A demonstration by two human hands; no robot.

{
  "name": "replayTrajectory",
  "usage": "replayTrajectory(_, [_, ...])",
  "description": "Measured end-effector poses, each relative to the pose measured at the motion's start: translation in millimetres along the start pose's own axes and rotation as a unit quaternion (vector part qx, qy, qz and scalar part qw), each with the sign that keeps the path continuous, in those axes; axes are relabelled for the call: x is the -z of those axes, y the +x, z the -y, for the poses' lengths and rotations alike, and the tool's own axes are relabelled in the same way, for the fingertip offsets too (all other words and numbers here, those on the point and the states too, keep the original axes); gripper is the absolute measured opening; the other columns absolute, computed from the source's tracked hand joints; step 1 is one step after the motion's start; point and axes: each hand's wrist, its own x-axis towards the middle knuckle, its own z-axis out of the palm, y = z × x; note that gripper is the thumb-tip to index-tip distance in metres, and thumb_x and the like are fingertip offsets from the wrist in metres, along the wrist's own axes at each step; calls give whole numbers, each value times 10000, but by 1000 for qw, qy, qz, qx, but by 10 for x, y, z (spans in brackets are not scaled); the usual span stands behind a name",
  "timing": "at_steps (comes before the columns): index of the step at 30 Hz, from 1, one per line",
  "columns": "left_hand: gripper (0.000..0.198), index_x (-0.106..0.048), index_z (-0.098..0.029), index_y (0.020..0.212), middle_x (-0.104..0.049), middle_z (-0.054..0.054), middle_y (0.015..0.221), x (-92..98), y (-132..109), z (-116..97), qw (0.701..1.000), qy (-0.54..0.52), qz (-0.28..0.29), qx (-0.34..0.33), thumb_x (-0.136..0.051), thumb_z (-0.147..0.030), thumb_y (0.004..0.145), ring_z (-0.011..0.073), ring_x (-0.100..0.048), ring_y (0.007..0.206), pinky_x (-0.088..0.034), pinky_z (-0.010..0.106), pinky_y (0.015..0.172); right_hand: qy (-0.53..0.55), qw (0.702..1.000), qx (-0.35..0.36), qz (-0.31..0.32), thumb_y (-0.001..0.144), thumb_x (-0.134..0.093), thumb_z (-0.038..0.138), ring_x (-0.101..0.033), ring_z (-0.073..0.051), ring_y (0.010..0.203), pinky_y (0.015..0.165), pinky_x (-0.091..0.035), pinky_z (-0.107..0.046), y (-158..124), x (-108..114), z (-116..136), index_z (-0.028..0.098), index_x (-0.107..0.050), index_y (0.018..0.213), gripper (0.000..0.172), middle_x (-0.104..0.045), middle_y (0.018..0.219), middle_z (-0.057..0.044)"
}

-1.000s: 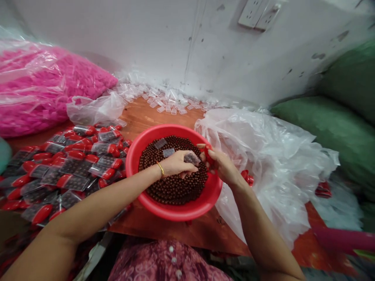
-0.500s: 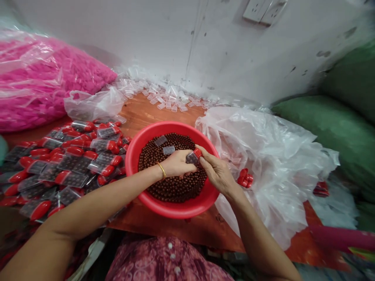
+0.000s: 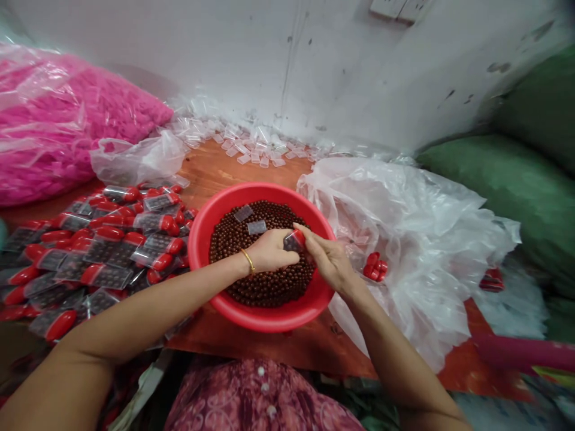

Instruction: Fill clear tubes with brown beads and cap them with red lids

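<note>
Left hand (image 3: pixel 271 249) is gripping a bead-filled case (image 3: pixel 291 242) above the red basin (image 3: pixel 198 246), right hand (image 3: pixel 331 258) is pinching its red cap (image 3: pixel 299 237), seemingly seating it; next push is needing steady alignment.

By one head-worn camera, the scene is viewed from above, forward and down, at close range; the round red plastic basin (image 3: pixel 269 319) is framed near the middle, the reddish-brown wooden surface (image 3: pixel 211 164) beneath, the stained white wall (image 3: pixel 233 54) beyond.

Soft light falls on a scuffed, pale wall (image 3: pixel 224 54) fitted with sockets (image 3: pixel 398 8), behind an orange-brown table (image 3: pixel 213 163).
</note>
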Motion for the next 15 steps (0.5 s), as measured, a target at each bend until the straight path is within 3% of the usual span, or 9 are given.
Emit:
replayTrajectory(3, [87,-409,-170,626,-432,-70,508,2,38,10,999,29,11,-40,-466,-146,565,65,-387,462,-295,190,459,11,991,-2,-134,911,-322,495,-620,-151,674,652,-500,-273,93,17,-14,181,-692,970,489,-645,683,-32])
replayTrajectory(5, [95,-392,-167,594,-413,-64,522,2,37,23,994,86,30,-66,-479,-150,562,63,-363,490,-276,192,473,78,978,-28,-192,898,-297,549,-562,-123,570,554,-460,-246,165,-36,-2,171,-679,946,539,-605,654,-31])
replayTrajectory(6, [98,-387,-166,582,-403,-61,522,2,28,28,990,114,45,-71,-482,-152,563,64,-352,494,-267,194,474,125,972,-49,-192,892,-270,575,-535,-110,539,517,-443,-236,203,-78,12,171,-663,981,570,-604,689,-33])
replayTrajectory(9, [94,-387,-166,567,-386,-57,510,-4,-13,26,979,172,75,-75,-480,-154,567,67,-340,481,-258,201,470,229,963,-102,-101,866,-129,647,-552,-105,602,544,-467,-230,305,-211,67,199,-571,1172,700,-613,889,-50])
replayTrajectory(12, [62,-430,-163,583,-410,-48,511,-18,-59,33,969,219,77,-83,-488,-154,566,75,-347,469,-276,210,469,237,963,-126,14,840,-52,688,-594,-153,906,820,-490,-288,341,-274,133,196,-425,1338,794,-592,1101,-73])
replayTrajectory(15, [117,-537,-144,681,-518,-10,567,-36,-108,95,957,264,86,-90,-496,-166,574,111,-434,507,-346,230,509,175,980,-68,61,847,-89,686,-439,-205,1218,1068,-313,-368,292,-265,206,106,-308,1410,837,-443,1350,-117])
